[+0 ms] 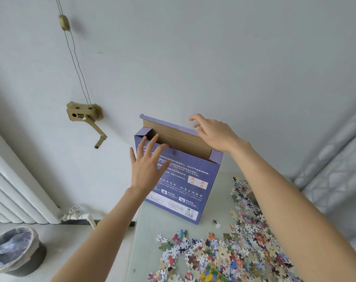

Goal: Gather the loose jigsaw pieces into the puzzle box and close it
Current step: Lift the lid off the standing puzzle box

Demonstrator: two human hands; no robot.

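At the far left corner of the table (144, 237), the left hand (147, 167) is raised with fingers (152, 142) spread and straight, holding nothing, in front of the near face of the puzzle box (179, 188); contact with it cannot be told. The right hand (214, 133), fingers loosely curved and apart, hovers at the raised flap (169, 125) on the far side of the box, gripping nothing. The purple box stands upright, its top open. Loose jigsaw pieces (224, 255) lie scattered along the near edge and right side of the table. On the floor to the left stands a lined bin (14, 251), beside a radiator (16, 190).
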